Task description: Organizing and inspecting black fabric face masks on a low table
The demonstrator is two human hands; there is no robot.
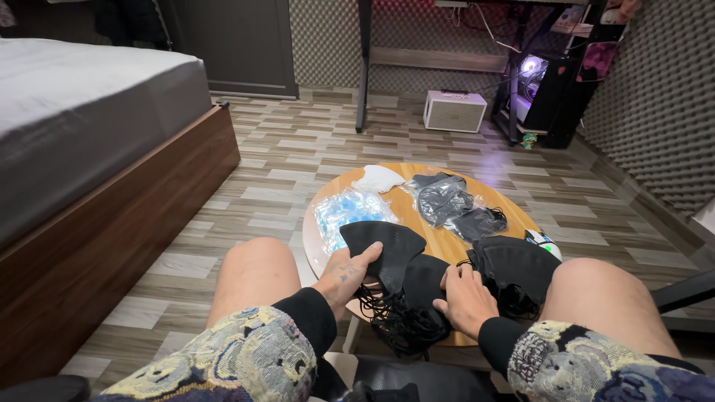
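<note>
At a round wooden table point(417, 216), my left hand point(348, 271) pinches one black mask point(387, 246) at the near edge; my right hand point(465, 298) lies flat and unclenched on another black mask point(424, 281). Beyond: a black stack point(514, 264), one white mask point(378, 179), two clear packets point(346, 212), tangled ear loops point(398, 320).

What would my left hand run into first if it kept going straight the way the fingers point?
The left hand points up and right over the black mask it holds. Beyond that mask, probably the black masks in a clear bag, though depth is hard to judge.
</note>
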